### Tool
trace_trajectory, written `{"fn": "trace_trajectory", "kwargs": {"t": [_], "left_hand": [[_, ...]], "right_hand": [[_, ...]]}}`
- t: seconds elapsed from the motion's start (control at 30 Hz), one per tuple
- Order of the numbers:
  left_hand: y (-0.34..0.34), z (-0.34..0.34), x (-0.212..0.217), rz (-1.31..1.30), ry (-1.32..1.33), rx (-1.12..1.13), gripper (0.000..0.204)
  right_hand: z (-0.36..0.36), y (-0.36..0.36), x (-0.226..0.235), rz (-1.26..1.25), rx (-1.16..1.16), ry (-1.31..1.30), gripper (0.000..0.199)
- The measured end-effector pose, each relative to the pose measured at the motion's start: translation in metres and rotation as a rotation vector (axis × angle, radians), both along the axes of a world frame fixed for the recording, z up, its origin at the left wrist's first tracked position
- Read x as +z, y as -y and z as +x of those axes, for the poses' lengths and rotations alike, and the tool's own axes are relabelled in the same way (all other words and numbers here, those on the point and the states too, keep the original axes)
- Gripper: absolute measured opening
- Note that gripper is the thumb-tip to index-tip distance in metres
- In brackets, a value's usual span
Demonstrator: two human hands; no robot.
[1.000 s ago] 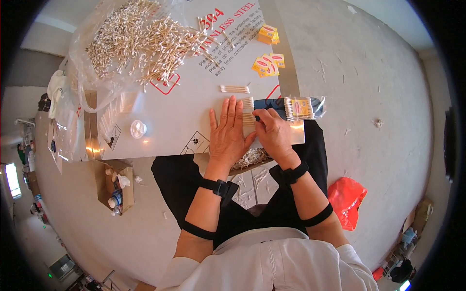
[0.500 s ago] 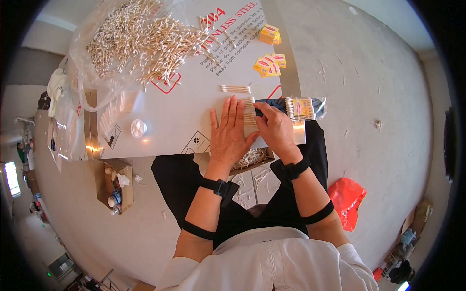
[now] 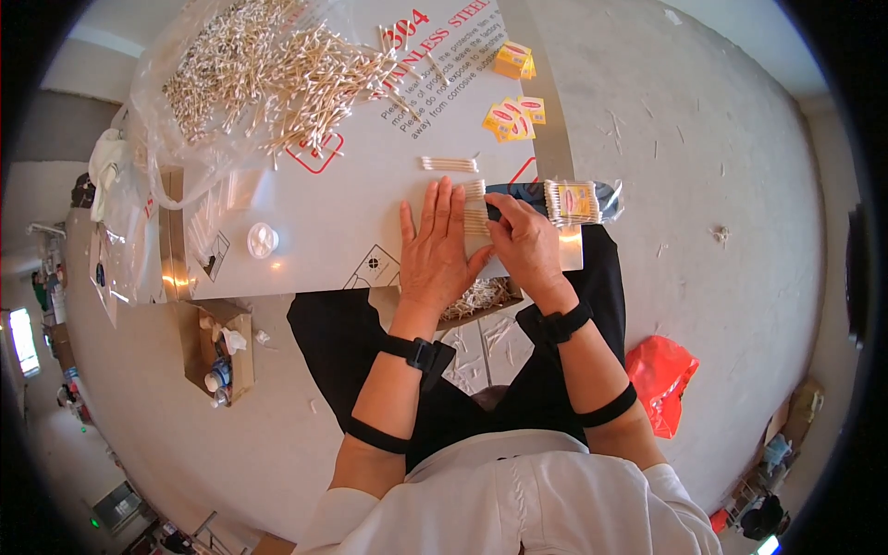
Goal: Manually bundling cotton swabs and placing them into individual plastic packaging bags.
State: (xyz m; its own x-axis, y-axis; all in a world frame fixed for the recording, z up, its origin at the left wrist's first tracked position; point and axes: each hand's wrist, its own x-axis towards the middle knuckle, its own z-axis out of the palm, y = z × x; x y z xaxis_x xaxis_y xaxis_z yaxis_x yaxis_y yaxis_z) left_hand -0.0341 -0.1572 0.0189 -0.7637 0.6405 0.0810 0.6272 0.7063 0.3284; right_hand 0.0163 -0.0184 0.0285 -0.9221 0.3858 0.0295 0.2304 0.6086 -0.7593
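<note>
the left hand (image 3: 435, 245) lies flat, fingers spread, on the grey bench (image 3: 333, 217) just right of the frame's centre, its fingertips touching a row of cotton swabs (image 3: 474, 217). the right hand (image 3: 524, 245) rests beside it, fingers curled down over the same row; whether it grips the swabs or only presses them cannot be told. just to the right, at the bench edge, lies a packed bundle of cotton swabs with a yellow label (image 3: 575, 202) in clear wrap. a small loose bunch of swabs (image 3: 449, 164) sits above the hands. in the upper left of the frame a clear plastic bag (image 3: 157, 139) spills a big heap of loose cotton swabs (image 3: 268, 69). yellow labels (image 3: 513, 116) lie at upper centre. a white round cap (image 3: 263, 240) sits left of the hands. a red plastic bag (image 3: 661, 375) lies on the floor at lower right.
</note>
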Motion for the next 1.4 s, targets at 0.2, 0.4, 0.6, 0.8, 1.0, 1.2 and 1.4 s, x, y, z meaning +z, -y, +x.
{"fn": "trace_trajectory", "kwargs": {"t": [0.2, 0.4, 0.6, 0.8, 1.0, 1.2, 1.4], "left_hand": [[0.000, 0.000, -0.001, -0.008, -0.003, -0.002, 0.088], [0.000, 0.000, -0.002, -0.013, -0.002, -0.002, 0.089], [0.000, -0.001, 0.000, -0.043, 0.013, -0.001, 0.089], [0.000, -0.001, -0.001, -0.028, 0.003, -0.001, 0.089], [-0.001, -0.001, -0.003, -0.031, 0.009, 0.002, 0.088], [0.000, -0.001, -0.002, -0.040, 0.019, 0.001, 0.088], [0.000, -0.001, -0.001, -0.042, 0.021, 0.001, 0.087]], "right_hand": [[-0.001, -0.001, -0.003, 0.012, -0.001, -0.020, 0.028], [-0.005, -0.003, 0.001, 0.047, 0.016, 0.024, 0.026], [-0.004, -0.003, 0.000, 0.043, 0.031, 0.049, 0.024], [-0.010, -0.005, 0.001, -0.005, -0.006, -0.009, 0.025], [-0.021, -0.009, 0.001, 0.010, 0.030, 0.015, 0.027], [-0.025, -0.009, -0.001, 0.048, 0.036, 0.049, 0.020], [-0.032, -0.014, -0.007, 0.056, 0.051, 0.025, 0.018]]}}
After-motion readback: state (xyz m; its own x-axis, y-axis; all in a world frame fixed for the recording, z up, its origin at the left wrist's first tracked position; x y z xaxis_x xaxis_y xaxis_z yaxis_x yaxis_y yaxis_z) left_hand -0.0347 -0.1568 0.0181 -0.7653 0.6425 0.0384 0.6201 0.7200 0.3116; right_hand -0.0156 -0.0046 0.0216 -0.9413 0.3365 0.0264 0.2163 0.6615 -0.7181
